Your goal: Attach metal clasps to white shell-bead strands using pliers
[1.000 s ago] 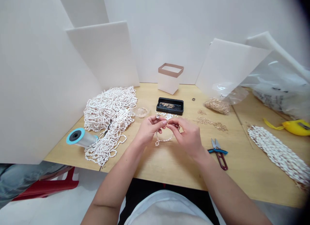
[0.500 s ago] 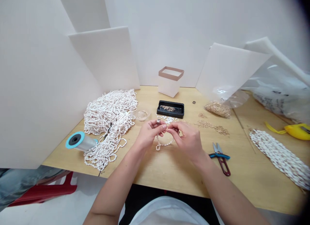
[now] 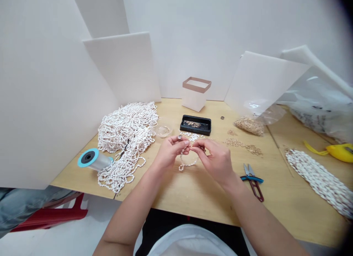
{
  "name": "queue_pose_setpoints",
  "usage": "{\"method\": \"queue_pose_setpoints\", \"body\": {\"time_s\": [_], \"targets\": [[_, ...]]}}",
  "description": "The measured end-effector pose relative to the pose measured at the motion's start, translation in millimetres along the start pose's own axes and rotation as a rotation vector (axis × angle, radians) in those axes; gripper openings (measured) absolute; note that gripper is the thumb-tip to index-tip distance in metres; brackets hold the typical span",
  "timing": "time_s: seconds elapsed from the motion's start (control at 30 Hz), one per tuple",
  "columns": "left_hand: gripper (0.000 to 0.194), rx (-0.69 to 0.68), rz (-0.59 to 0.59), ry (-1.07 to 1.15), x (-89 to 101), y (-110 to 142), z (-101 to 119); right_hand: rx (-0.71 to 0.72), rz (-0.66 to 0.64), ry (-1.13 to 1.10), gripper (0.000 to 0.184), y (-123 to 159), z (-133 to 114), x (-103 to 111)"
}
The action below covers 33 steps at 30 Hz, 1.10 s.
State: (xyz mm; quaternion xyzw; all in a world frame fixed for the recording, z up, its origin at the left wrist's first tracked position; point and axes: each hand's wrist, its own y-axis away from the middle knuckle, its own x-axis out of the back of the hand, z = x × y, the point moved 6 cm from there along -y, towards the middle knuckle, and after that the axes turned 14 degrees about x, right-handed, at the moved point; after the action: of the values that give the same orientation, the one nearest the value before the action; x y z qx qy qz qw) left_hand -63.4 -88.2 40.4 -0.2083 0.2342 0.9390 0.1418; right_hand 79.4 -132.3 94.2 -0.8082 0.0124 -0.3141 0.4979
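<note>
The left hand (image 3: 172, 151) and right hand (image 3: 213, 157) are closed in a fingertip pinch on a short strand of small white shells (image 3: 188, 164), which hangs in a loop above the tabletop (image 3: 193, 199). The work looks like fine joining at the strand, calling for a steady pinch. Beyond lie loose shells (image 3: 193, 137), a black tray (image 3: 195, 131) of gold-coloured bits (image 3: 192, 123), and a knobbly heap of shell strands (image 3: 125, 138).
</note>
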Motion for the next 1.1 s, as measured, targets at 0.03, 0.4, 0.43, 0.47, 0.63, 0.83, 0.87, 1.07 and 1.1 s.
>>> {"method": "queue_pose_setpoints", "body": {"time_s": [0.03,0.4,0.43,0.47,0.63,0.83,0.87,1.07,1.1], "targets": [[0.029,0.034,-0.021,0.039,0.0,-0.7,-0.9,0.011,0.010,0.001,0.007,-1.0,-0.5,1.6],[0.012,0.226,-0.138,0.268,-3.6,4.2,-3.4,0.232,0.055,-0.057,0.014,-15.5,-13.2,10.5],[0.011,0.236,-0.141,0.270,-4.2,5.0,-3.5,0.236,0.058,-0.057,0.014,-16.1,-12.7,11.1],[0.010,0.243,-0.139,0.271,-4.6,5.8,-3.5,0.239,0.059,-0.055,0.013,-16.6,-11.9,11.5],[0.008,0.239,-0.125,0.289,-7.5,9.0,-3.4,0.263,0.048,-0.050,0.013,-16.2,-8.2,12.3],[0.014,0.250,-0.107,0.260,-13.6,13.3,-3.4,0.311,0.048,-0.046,0.017,-16.7,-9.5,13.1],[0.017,0.241,-0.108,0.232,-14.6,13.9,-2.6,0.312,0.044,-0.041,0.016,-17.2,-9.7,13.0],[0.033,0.156,-0.085,0.085,-13.7,15.4,3.9,0.299,0.044,-0.027,0.013,-20.0,-11.0,12.8],[0.034,0.154,-0.071,0.069,-12.1,15.5,4.7,0.299,0.052,-0.020,0.013,-19.9,-10.8,13.0]]}}
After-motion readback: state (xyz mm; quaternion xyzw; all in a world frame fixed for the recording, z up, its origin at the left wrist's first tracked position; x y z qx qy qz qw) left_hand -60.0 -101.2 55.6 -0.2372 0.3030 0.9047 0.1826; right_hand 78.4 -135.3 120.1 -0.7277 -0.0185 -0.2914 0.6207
